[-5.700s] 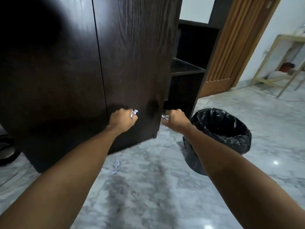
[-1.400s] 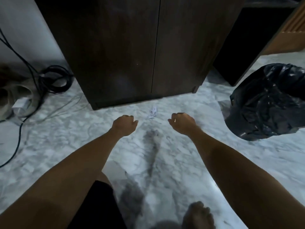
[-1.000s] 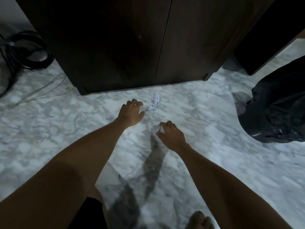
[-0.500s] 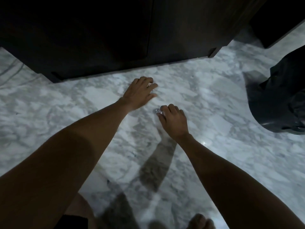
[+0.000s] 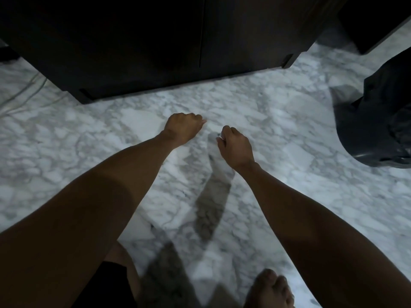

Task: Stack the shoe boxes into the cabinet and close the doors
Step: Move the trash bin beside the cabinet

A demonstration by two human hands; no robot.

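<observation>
Head view looked down on marble floor, dark cabinet at top with both doors closed, left hand fisted, contents unseen, right hand beside it pinching a white scrap, black bin bag at right.

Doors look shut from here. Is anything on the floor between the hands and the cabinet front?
Nothing visible. Only bare marble floor lies between the left hand, the right hand and the cabinet, whose doors appear closed. The black bin bag sits off to the right, clear of that gap.
</observation>
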